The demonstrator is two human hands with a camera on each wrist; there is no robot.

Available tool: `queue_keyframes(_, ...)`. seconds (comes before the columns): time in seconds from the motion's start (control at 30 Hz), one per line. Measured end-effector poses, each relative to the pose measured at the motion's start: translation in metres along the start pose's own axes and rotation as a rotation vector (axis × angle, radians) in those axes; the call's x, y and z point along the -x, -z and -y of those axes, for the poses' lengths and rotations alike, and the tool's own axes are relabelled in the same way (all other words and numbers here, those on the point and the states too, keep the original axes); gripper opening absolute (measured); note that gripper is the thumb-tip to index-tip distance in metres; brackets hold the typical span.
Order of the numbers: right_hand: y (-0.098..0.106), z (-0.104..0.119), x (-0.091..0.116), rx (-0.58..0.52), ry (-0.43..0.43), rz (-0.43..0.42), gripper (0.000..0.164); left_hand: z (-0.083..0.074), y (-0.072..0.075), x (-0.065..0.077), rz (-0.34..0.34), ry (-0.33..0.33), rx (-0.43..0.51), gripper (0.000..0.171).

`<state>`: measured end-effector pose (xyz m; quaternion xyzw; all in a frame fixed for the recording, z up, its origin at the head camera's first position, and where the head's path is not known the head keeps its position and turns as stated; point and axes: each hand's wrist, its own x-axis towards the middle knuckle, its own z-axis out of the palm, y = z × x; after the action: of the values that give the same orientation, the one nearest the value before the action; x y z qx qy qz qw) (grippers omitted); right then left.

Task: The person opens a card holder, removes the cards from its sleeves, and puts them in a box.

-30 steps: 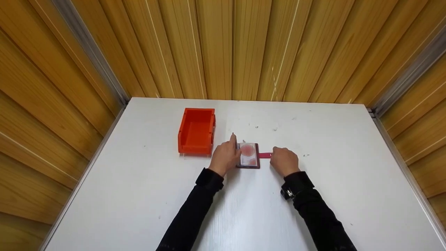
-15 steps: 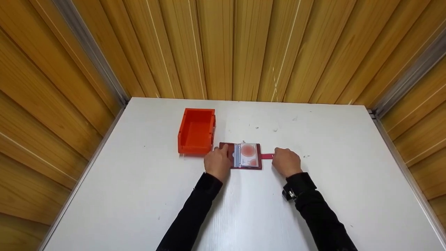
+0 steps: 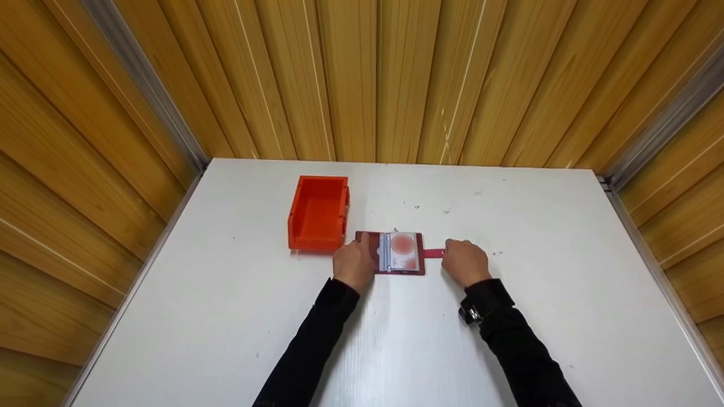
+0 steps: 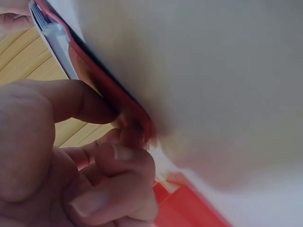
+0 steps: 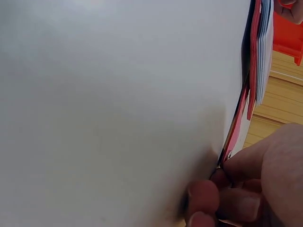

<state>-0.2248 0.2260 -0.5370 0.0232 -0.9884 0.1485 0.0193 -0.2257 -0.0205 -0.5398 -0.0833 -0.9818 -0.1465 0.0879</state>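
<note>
A dark red card holder (image 3: 371,240) lies open on the white table, with clear sleeves (image 3: 403,251) showing a card with reddish circles on its right half. My left hand (image 3: 354,264) pinches the left cover's edge between thumb and fingers, as the left wrist view shows up close. From the holder's right side a pink-red strap (image 3: 434,253) sticks out. My right hand (image 3: 465,263) pinches the strap's end, its fingertips low at the tabletop. In the right wrist view the stacked sleeves (image 5: 265,52) stand slightly above the cover.
An orange-red plastic bin (image 3: 318,213) stands behind and left of my left hand, close to it. Wood-patterned walls (image 3: 362,79) close off the back and both sides of the white table (image 3: 537,237).
My left hand has swung leftward, and the card holder's left cover now lies flat open. My right hand keeps the strap, shifted very slightly right.
</note>
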Motion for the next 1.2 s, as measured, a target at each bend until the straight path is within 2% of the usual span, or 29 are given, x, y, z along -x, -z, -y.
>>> queue_keyframes(0.23,0.001,-0.001,-0.001,-0.008,0.007,-0.003,0.016,0.001,-0.002,-0.002,-0.054,-0.030,-0.053,0.015)
queue_keyframes(0.37,0.003,-0.001,-0.004,-0.017,0.007,-0.001,0.014,0.001,-0.003,-0.004,-0.058,-0.032,-0.069,0.015)
queue_keyframes(0.47,0.003,0.001,-0.006,-0.030,0.018,-0.040,0.010,0.001,-0.004,-0.004,-0.061,-0.042,-0.094,0.015)
queue_keyframes(0.57,0.002,0.006,-0.008,-0.060,0.063,-0.060,0.028,0.001,-0.004,-0.002,-0.058,-0.055,-0.118,0.015)
queue_keyframes(0.67,0.000,0.014,-0.010,-0.094,0.129,0.012,0.048,0.001,-0.004,-0.002,-0.037,-0.051,-0.132,0.015)
queue_keyframes(0.87,-0.004,0.024,-0.011,-0.091,0.162,0.215,0.066,0.000,-0.006,-0.002,-0.028,-0.036,-0.131,0.015)
queue_keyframes(1.0,-0.004,0.023,-0.010,-0.086,0.167,0.278,0.082,-0.001,-0.006,-0.002,-0.019,-0.026,-0.135,0.015)
queue_keyframes(1.2,-0.001,0.018,-0.013,-0.115,0.166,0.336,0.086,-0.001,-0.004,-0.001,-0.010,-0.032,-0.122,0.015)
